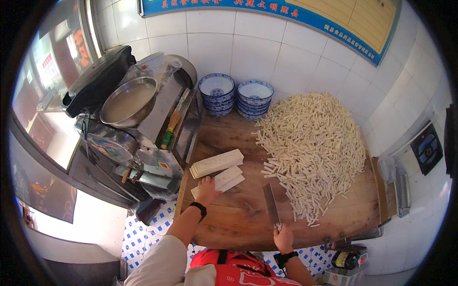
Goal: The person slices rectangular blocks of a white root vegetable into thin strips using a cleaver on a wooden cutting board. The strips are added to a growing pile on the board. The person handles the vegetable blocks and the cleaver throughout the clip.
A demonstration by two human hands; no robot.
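Note:
My left hand (208, 191) lies across a short stack of flat, pale dough strips (229, 177), with its fingers at the far edge and its thumb at the near side. Just beyond it is a second, thicker stack of strips (218, 163). My right hand (283, 236) grips the handle of a broad-bladed knife (272, 205) near the front edge of the table. The blade points away from me and rests on or just over the wood. To its right spreads a large heap of short, cut pale sticks (315, 143).
The wooden table (236, 214) has two stacks of blue-and-white bowls (216, 87) (255, 91) at the back. On the left, a metal machine (150, 136) carries a steel basin (130, 102) of cloudy liquid and a brush (171, 129). A tiled wall (250, 46) closes the back.

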